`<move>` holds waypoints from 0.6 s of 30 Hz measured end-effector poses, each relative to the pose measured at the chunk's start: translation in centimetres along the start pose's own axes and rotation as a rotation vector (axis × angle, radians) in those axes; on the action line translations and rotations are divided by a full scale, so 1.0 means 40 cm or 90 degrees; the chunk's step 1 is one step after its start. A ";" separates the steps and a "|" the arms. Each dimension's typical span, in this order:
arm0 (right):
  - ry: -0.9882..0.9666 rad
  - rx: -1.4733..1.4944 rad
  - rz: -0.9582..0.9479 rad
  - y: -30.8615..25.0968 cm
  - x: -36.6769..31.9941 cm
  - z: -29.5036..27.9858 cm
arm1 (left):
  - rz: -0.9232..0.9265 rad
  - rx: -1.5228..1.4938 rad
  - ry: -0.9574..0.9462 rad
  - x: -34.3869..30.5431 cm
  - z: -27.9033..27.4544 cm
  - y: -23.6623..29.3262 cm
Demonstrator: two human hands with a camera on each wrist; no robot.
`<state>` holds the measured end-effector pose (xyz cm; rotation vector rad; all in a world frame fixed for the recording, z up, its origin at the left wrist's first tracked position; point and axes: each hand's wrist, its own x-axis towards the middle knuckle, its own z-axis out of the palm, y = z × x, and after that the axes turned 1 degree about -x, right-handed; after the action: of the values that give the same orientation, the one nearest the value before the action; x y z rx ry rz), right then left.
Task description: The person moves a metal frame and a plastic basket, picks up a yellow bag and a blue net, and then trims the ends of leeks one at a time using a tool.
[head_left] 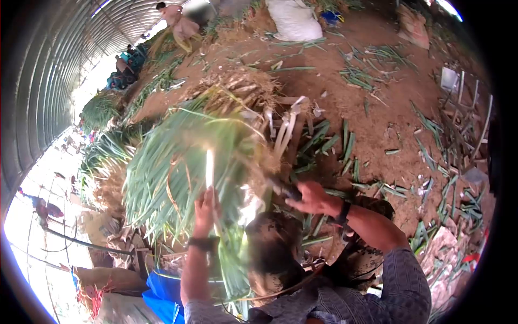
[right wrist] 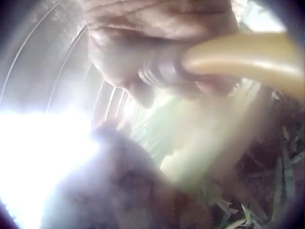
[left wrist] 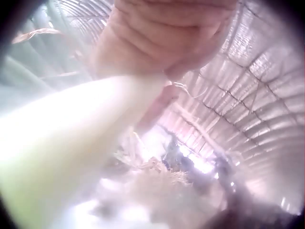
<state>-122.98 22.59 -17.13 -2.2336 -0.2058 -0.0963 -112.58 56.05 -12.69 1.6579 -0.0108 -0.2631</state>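
Observation:
In the head view my left hand (head_left: 205, 212) grips a green onion (head_left: 209, 168) with its white stem pointing up and away. Green leaves (head_left: 234, 264) hang below the fist towards my lap. The left wrist view shows the pale stem (left wrist: 71, 124) large and close, under the curled fingers (left wrist: 162, 38). To the right, my right hand (head_left: 315, 200) holds a dark air blow gun (head_left: 286, 189) that points left towards the onion. A yellow hose (right wrist: 248, 59) runs into its fitting inside the fist in the right wrist view. A big heap of green onions (head_left: 167, 167) lies just beyond the left hand.
White peeled stems (head_left: 286, 127) lie beyond the gun. Cut green leaves (head_left: 348, 146) litter the dirt floor (head_left: 377, 129) on the right. A white sack (head_left: 294, 21) stands at the back, a blue bag (head_left: 163, 291) lies near my left arm, and another person (head_left: 178, 24) stands far off.

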 end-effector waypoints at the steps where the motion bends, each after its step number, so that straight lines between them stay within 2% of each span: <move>1: 0.000 0.046 0.056 0.023 0.008 -0.009 | 0.056 0.064 -0.010 0.004 0.010 0.003; 3: -0.010 0.077 0.168 0.036 0.012 -0.060 | 0.097 0.129 -0.023 0.048 0.024 -0.070; 4: -0.052 0.124 0.251 0.047 0.010 -0.079 | 0.129 0.095 -0.073 0.051 0.030 -0.107; 6: -0.037 0.096 0.216 0.109 -0.006 -0.072 | 0.144 0.004 -0.190 0.046 0.070 -0.152; 7: -0.081 0.030 0.195 0.141 -0.020 -0.070 | 0.125 -0.048 -0.255 0.047 0.086 -0.187; 9: -0.170 -0.100 0.151 0.160 -0.042 -0.075 | 0.089 0.288 -0.290 0.018 0.131 -0.161; 10: -0.221 -0.085 0.185 0.170 -0.051 -0.078 | 0.113 0.363 -0.289 0.028 0.134 -0.227; 12: -0.330 -0.054 0.249 0.087 -0.063 -0.132 | -0.019 0.308 -0.373 -0.010 0.166 -0.180; 13: -0.307 -0.031 0.229 0.077 -0.073 -0.144 | -0.012 0.273 -0.370 -0.017 0.168 -0.207; 15: -0.208 -0.089 0.262 0.138 -0.085 -0.129 | 0.005 0.202 -0.364 -0.025 0.173 -0.266; 16: -0.156 -0.118 0.278 0.172 -0.090 -0.125 | 0.012 0.248 -0.347 -0.027 0.177 -0.280; 17: -0.086 0.057 0.377 0.182 -0.091 -0.129 | 0.020 0.293 -0.331 -0.032 0.184 -0.281; 18: -0.019 0.083 0.339 0.169 -0.081 -0.138 | 0.028 0.339 -0.313 -0.034 0.189 -0.286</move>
<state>-124.94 13.76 -19.38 -2.0877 0.3587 0.2313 -116.95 50.09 -24.30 2.0742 -0.5267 -0.6732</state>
